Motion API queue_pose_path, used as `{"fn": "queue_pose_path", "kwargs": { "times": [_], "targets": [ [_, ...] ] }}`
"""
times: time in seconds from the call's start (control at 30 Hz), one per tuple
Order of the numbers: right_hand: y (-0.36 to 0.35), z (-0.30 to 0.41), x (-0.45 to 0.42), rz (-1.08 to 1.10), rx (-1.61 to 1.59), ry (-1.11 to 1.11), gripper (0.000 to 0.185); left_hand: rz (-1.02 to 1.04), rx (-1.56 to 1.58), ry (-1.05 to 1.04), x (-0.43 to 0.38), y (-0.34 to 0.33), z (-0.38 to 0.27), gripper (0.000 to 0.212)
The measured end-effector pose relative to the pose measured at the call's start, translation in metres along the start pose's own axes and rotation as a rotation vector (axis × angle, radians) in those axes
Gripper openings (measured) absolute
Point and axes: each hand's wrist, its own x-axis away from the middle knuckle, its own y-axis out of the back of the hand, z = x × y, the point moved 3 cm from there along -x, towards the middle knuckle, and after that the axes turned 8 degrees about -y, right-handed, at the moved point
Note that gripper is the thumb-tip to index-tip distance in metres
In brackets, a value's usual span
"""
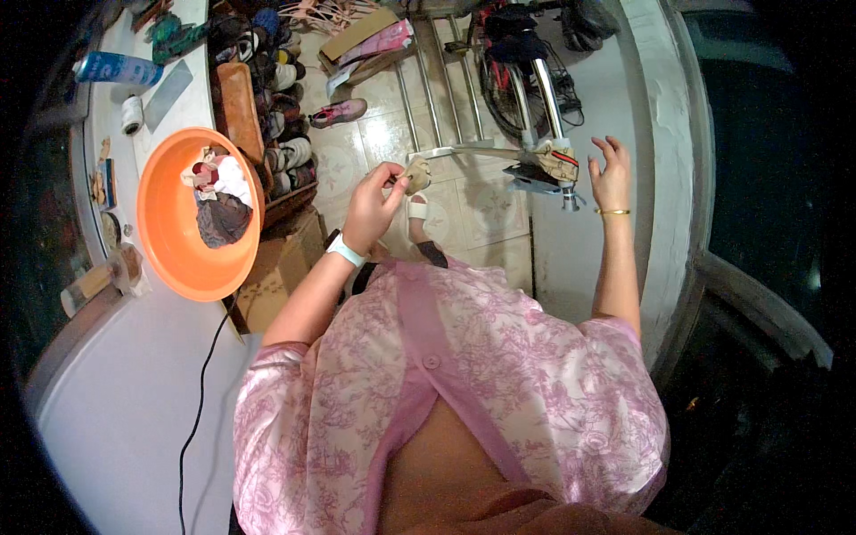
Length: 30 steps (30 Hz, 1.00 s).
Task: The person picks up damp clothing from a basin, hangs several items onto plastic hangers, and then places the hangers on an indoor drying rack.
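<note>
My left hand pinches a bunched piece of beige cloth between thumb and fingers, over the tiled floor. My right hand is raised at the right with its fingers apart and nothing in it. Just left of the right hand, a patterned beige cloth with a red and black stripe is draped at the end of a metal tube frame. An orange plastic basin stands at the left, holding a white cloth, a dark grey cloth and some beige and dark red cloth.
Shoes crowd a rack at the left, beside a cardboard box. A pink shoe lies on the floor. A bicycle wheel stands behind the tubes. A blue spray can and a spool rest on the ledge. A black cable hangs down.
</note>
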Motion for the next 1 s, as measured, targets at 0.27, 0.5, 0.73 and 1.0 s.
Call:
{"fn": "queue_pose_path", "kwargs": {
  "times": [0.27, 0.5, 0.73, 1.0],
  "targets": [
    [-0.004, 0.071, 0.010, -0.039, -0.344, 0.075, 0.032, -0.013, -0.061, -0.089, -0.015, -0.006, -0.011, 0.019],
    [-0.036, 0.175, 0.043, 0.807, -1.059, -0.164, 0.028, 0.094, 0.109, -0.136, -0.026, -0.013, -0.037, 0.028],
    [0.003, 0.129, 0.005, 0.228, -1.102, -0.198, 0.006, 0.349, -0.082, 0.048, -0.003, -0.003, -0.003, 0.023],
    [-0.003, 0.072, -0.029, 0.066, -1.033, -0.287, 0.014, 0.182, 0.096, 0.221, 0.078, 0.043, 0.041, 0.016]
  ]
}}
